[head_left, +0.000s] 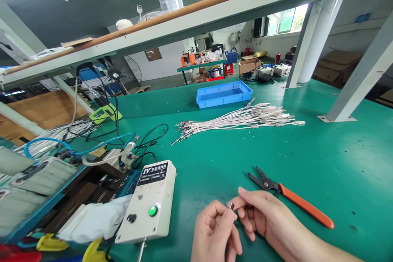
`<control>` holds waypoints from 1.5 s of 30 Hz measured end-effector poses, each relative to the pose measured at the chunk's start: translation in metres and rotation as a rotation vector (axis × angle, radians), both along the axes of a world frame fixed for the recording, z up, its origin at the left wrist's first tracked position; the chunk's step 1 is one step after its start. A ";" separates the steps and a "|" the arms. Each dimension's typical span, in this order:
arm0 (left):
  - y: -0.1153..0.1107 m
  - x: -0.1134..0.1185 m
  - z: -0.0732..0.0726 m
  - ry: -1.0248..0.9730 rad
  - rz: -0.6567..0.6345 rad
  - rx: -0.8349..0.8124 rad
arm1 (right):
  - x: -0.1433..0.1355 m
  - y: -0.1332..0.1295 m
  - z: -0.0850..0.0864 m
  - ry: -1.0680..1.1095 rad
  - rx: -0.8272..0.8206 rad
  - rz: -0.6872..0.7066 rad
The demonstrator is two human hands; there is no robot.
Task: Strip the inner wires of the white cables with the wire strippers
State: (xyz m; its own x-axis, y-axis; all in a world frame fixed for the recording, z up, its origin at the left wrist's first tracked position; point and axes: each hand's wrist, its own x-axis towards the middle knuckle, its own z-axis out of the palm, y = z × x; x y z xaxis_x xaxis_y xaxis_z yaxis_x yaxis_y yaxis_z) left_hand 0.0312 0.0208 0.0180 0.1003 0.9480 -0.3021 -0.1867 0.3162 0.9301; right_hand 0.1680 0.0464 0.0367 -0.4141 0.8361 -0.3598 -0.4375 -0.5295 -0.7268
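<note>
My left hand point(215, 231) is closed in a pinch, with the short dark and reddish tips of a wire end point(232, 206) showing above the thumb. The rest of that wire is hidden by the hand. Close beside it, my right hand point(264, 215) has its thumb raised apart from the index finger, whose tip is at the wire end; whether it touches is hard to see. Just beyond my right hand lie wire strippers point(281, 188) with orange handles, jaws apart. Farther back, a bundle of white cables point(230, 120) has stripped ends at left and connectors at right.
A white control box point(150, 202) with a lit green button stands left of my hands. Behind the cables is a blue tray point(225, 95). Pneumatic gear with a blue hose point(49, 141) fills the left side. Metal shelf posts point(356, 61) stand at right, under an overhead shelf point(172, 22).
</note>
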 end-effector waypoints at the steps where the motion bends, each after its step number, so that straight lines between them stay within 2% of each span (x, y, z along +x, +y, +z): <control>1: 0.000 0.000 0.000 -0.003 0.005 0.001 | 0.000 0.000 -0.001 -0.007 0.005 -0.002; 7: 0.001 -0.003 -0.004 0.024 -0.019 0.003 | 0.000 0.001 -0.008 -0.253 0.164 0.071; 11: 0.001 -0.003 -0.005 0.034 -0.023 0.020 | 0.002 0.000 -0.009 -0.368 0.249 0.071; 17: 0.001 -0.004 -0.006 -0.005 -0.022 0.018 | 0.002 0.002 -0.007 -0.342 0.290 0.091; 23: 0.001 -0.005 -0.007 -0.068 -0.028 0.061 | 0.002 0.000 -0.006 -0.329 0.248 0.107; 28: 0.000 -0.004 -0.006 -0.062 -0.023 0.072 | 0.002 -0.001 -0.007 -0.299 0.196 0.086; 33: 0.001 -0.004 -0.006 -0.017 -0.018 0.062 | 0.001 0.000 -0.008 -0.378 0.213 0.071; 37: 0.001 -0.006 -0.009 0.037 -0.077 0.095 | 0.002 0.000 -0.006 -0.384 0.278 0.070; 45: 0.003 -0.005 -0.008 -0.012 -0.173 -0.048 | 0.004 0.000 -0.006 -0.356 0.298 0.044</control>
